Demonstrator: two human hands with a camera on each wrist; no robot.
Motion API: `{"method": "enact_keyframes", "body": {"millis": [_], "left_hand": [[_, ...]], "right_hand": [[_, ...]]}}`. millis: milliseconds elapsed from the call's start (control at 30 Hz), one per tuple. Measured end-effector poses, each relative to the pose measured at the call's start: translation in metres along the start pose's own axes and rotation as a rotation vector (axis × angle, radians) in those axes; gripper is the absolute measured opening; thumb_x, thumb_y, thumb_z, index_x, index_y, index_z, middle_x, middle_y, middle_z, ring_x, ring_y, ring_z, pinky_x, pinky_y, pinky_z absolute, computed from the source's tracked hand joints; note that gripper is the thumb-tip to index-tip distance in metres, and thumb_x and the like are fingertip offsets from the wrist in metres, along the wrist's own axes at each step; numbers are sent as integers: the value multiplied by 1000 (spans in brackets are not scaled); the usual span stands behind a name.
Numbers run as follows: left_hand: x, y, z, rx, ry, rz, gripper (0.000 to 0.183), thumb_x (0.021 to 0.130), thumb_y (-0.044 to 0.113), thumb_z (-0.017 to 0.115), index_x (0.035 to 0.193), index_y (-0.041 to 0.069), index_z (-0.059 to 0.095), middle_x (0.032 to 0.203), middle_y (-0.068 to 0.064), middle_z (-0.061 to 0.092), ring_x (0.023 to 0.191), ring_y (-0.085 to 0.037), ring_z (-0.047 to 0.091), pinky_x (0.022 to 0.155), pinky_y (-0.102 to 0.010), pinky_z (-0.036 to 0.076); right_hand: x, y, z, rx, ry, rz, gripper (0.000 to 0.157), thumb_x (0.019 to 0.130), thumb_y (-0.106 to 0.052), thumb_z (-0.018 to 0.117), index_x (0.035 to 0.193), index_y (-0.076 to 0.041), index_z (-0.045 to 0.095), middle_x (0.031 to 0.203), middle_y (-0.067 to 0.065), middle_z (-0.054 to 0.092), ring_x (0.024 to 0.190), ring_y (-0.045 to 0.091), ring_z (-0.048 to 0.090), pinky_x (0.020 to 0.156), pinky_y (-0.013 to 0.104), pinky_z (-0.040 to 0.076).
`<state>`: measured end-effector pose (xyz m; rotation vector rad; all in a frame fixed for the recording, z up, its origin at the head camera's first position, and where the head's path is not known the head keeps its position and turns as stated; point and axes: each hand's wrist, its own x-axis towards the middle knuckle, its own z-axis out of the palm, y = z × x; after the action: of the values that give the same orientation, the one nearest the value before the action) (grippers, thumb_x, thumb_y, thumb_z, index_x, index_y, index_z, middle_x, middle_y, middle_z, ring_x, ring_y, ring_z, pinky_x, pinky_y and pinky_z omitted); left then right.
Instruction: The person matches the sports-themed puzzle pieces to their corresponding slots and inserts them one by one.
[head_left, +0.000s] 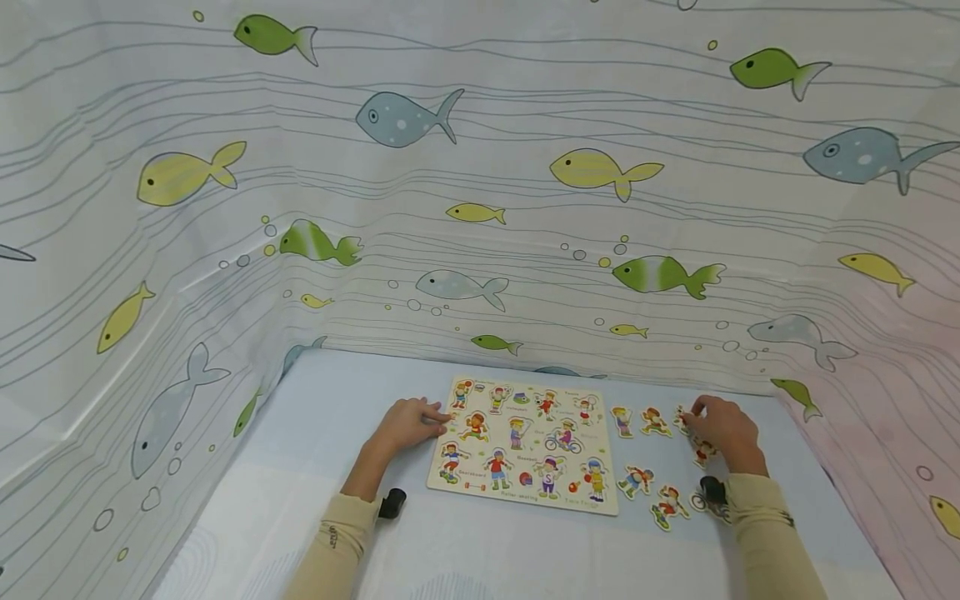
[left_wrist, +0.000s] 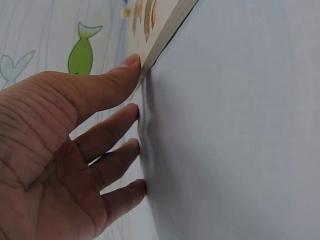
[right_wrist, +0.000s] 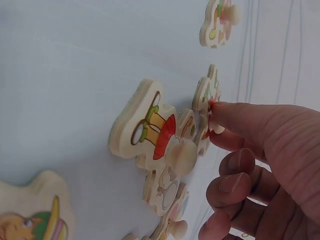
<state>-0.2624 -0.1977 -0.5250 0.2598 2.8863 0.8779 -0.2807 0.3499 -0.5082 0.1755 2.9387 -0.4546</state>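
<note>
A wooden puzzle board [head_left: 609,492] printed with children playing sports lies on the table. My left hand [head_left: 408,425] is at its left side; in the left wrist view the thumb [left_wrist: 112,82] touches the board's edge and the other fingers reach down to the table. To the right of the board, my right hand [head_left: 727,429] pinches a small knobbed puzzle piece [right_wrist: 201,95] between thumb and index finger, the remaining fingers curled. Close by lies a piece with a red skirt [right_wrist: 162,135] and a round wooden knob. The hand partly hides the pinched piece.
Several loose pieces lie right of the board, among them a skateboarder [head_left: 667,507], a runner [head_left: 655,421] and a bicycle piece [head_left: 701,502] partly behind the right wrist camera. A fish-patterned curtain [head_left: 525,250] stands behind and at both sides of the table.
</note>
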Motion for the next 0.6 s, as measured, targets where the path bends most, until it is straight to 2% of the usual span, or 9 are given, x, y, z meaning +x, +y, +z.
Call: {"method": "enact_keyframes", "body": {"millis": [233, 600], "left_hand": [[0, 0, 0, -3, 1, 6, 23, 84, 24, 79, 107, 19, 78, 130, -7, 63, 135, -35, 44, 114, -53, 28], [0, 0, 0, 4, 1, 7, 24, 84, 25, 79, 107, 19, 78, 131, -6, 62, 136, -34, 44, 115, -53, 28]], "right_hand": [[0, -1, -1, -2, 3, -8, 28, 95, -30, 64, 101, -2, 62, 77, 11, 59, 63, 24, 50, 52, 36, 42], [-4, -3, -1, -2, 11, -5, 24, 96, -26, 63, 101, -3, 62, 70, 6, 56, 61, 23, 49, 50, 33, 40]]}}
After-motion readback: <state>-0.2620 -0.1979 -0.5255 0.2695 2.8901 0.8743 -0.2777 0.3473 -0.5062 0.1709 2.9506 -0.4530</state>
